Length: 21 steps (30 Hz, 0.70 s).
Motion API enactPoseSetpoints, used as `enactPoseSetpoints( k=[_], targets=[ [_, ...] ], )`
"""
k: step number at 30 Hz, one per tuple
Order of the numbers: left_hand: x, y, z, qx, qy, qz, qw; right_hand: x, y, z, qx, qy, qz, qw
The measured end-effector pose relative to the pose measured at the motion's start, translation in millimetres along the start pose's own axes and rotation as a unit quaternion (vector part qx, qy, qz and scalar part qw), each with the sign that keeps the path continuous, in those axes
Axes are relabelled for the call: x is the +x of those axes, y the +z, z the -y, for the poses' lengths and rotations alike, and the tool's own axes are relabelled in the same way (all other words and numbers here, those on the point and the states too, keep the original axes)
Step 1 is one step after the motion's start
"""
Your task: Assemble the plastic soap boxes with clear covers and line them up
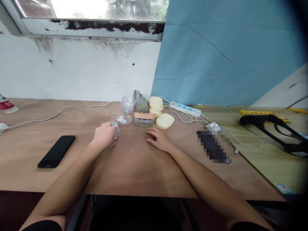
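My left hand (104, 135) is closed around a see-through plastic container (116, 129) tilted on edge; what is inside it I cannot make out. My right hand (160, 139) lies on the table with fingers stretched out and holds nothing. Just beyond it are a grey and orange cardboard sleeve (144, 120) and a pale yellow lid (165, 121). A stack of similar pale yellow pieces (156, 104) stands behind. Past my left hand sits a see-through oval tray (128, 119) with white round pieces (122, 120) in it.
Behind are see-through tubs (127, 102) and a grey-green cardboard piece (141, 105). A black phone (56, 152) lies left, a bottle (7, 104) farther left. A power strip (185, 109), cables and a blurred dark object (211, 146) are right. A white cable (57, 113) crosses the table.
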<state>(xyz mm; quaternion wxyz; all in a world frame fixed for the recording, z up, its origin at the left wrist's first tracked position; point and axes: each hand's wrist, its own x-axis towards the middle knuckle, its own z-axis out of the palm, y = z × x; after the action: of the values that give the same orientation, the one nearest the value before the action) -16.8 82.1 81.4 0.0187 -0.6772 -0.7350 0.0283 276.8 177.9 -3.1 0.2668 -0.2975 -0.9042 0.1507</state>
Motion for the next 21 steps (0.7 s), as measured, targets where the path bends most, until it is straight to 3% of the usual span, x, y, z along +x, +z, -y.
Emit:
enactPoseSetpoints(
  k=[8,12,16,21],
  targets=[
    [31,19.2,71,0.0,-0.127,-0.015,0.992,-2,3,-3,0.001,-0.001,-0.002,1.0],
    [43,34.5,101,-0.01,-0.153,-0.057,0.987,-2,2,-3,0.001,-0.001,0.007,1.0],
    [51,51.1,122,-0.022,-0.164,-0.124,0.979,-2,1,-2,0.002,0.001,0.007,1.0],
    [57,65.6,134,-0.044,-0.176,-0.159,0.97,-2,0,-1,0.006,0.002,0.005,1.0]
  ],
)
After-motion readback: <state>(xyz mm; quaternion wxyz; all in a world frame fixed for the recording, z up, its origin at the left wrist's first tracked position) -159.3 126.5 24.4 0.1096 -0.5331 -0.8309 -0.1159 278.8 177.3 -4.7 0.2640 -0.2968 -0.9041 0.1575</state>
